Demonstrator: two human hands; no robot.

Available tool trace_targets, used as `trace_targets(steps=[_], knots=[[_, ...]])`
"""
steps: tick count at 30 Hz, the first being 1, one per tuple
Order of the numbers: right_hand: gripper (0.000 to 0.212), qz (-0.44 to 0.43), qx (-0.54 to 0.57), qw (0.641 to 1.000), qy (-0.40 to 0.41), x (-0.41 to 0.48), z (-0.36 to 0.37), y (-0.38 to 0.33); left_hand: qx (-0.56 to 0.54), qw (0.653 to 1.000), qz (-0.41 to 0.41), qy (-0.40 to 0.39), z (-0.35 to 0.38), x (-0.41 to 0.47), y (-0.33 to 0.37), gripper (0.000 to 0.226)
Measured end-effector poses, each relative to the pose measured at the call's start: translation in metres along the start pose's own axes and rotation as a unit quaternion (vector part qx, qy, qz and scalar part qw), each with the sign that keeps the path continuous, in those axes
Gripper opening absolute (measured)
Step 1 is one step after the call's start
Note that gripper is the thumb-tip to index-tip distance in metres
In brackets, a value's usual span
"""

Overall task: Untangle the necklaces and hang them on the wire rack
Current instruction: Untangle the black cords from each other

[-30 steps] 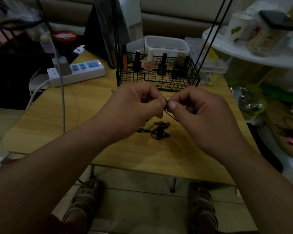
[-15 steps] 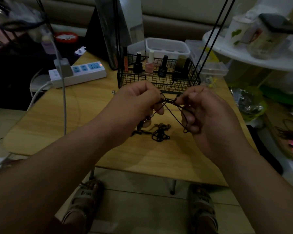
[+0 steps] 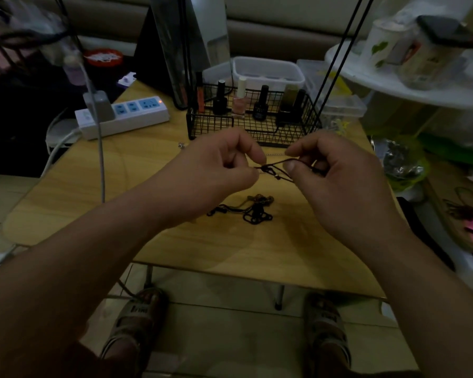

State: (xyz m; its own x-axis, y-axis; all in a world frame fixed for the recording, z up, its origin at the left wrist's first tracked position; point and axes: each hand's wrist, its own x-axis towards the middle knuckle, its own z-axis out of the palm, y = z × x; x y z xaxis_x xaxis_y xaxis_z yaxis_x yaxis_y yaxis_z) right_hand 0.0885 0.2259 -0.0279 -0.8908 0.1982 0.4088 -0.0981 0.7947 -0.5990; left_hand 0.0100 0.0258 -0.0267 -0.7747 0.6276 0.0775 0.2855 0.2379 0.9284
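Dark thin knotted cord (image 3: 273,170) pinched taut between left hand (image 3: 219,165) and right hand (image 3: 336,175), tangled necklaces (image 3: 250,210) heaped below, pale wooden table (image 3: 93,203), black wire basket (image 3: 260,126) behind.

Dim, underexposed frame; soft overall blur. Wide-angle bending at edges. Faint shadows under hands (image 3: 271,173) on bench (image 3: 153,186). No glare.

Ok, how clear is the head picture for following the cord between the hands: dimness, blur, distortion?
Head view: dim, so the dark cord pinched between left hand and right hand reads as a thin line; head view: the necklace pile on the table is one dark clump; head view: wide-angle bending at the edges, white shelf at right soft.
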Motion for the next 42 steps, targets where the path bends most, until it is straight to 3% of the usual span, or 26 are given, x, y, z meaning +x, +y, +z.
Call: trace_targets(steps=[3,5,6,7,9,11,13,15,18,22,26,30,32,34,37,40,42], knots=[[0.010,-0.029,-0.036,0.997,0.064,0.001,0.001,-0.001,0.006,1.000,0.000,0.002,0.002,0.001,-0.001,0.004],[0.011,0.023,0.042,0.995,0.085,0.002,0.002,-0.001,-0.001,1.000,-0.001,0.002,0.002,0.001,-0.001,0.003],[0.012,0.079,0.132,0.984,0.085,0.004,0.002,-0.002,-0.004,1.000,0.000,0.001,0.003,0.001,-0.001,0.004],[0.013,0.140,0.248,0.956,0.074,0.007,0.001,-0.004,-0.005,1.000,0.001,0.000,0.003,0.001,-0.001,0.005],[0.016,0.237,0.475,0.846,0.037,0.011,-0.001,-0.007,-0.005,1.000,0.001,0.000,0.002,0.002,-0.002,0.005],[0.016,0.288,0.589,0.754,0.019,0.013,-0.003,-0.008,-0.008,1.000,0.000,-0.002,0.003,0.002,-0.003,0.005],[0.013,0.314,0.637,0.704,0.016,0.014,-0.005,-0.011,0.000,1.000,0.005,-0.010,0.005,0.002,-0.003,0.005],[0.010,0.326,0.645,0.692,0.010,0.014,-0.006,-0.011,0.007,1.000,0.009,-0.028,0.008,0.002,-0.002,0.014],[0.004,0.326,0.600,0.731,-0.007,0.015,-0.007,-0.009,0.005,0.998,0.004,-0.065,0.011,0.001,0.001,0.028],[0.020,0.317,0.536,0.781,-0.054,0.012,-0.006,-0.013,0.006,0.996,0.007,-0.086,0.012,-0.001,0.003,0.032],[0.033,0.325,0.506,0.795,-0.082,0.009,-0.003,-0.019,0.001,0.995,0.000,-0.101,0.011,-0.002,0.005,0.021],[0.011,0.322,0.532,0.782,-0.047,0.011,-0.003,-0.019,-0.012,0.995,-0.013,-0.095,0.008,-0.004,0.005,0.008],[0.010,0.315,0.519,0.795,-0.021,0.011,-0.003,-0.013,-0.034,0.995,-0.027,-0.086,0.006,-0.005,0.007,0.009],[0.019,0.290,0.433,0.854,0.011,0.010,-0.003,-0.007,-0.062,0.995,-0.034,-0.075,0.003,-0.005,0.008,0.010],[0.028,0.180,0.192,0.960,0.091,0.002,-0.006,-0.009,-0.097,0.993,-0.038,-0.061,0.002,-0.004,0.009,0.012],[0.010,0.030,0.112,0.990,0.084,-0.006,-0.011,-0.022,-0.126,0.990,-0.046,-0.041,0.003,-0.001,0.008,0.013],[0.006,0.009,0.127,0.992,0.023,-0.009,-0.008,-0.025,-0.132,0.990,-0.044,-0.030,0.004,-0.001,0.007,0.013]])
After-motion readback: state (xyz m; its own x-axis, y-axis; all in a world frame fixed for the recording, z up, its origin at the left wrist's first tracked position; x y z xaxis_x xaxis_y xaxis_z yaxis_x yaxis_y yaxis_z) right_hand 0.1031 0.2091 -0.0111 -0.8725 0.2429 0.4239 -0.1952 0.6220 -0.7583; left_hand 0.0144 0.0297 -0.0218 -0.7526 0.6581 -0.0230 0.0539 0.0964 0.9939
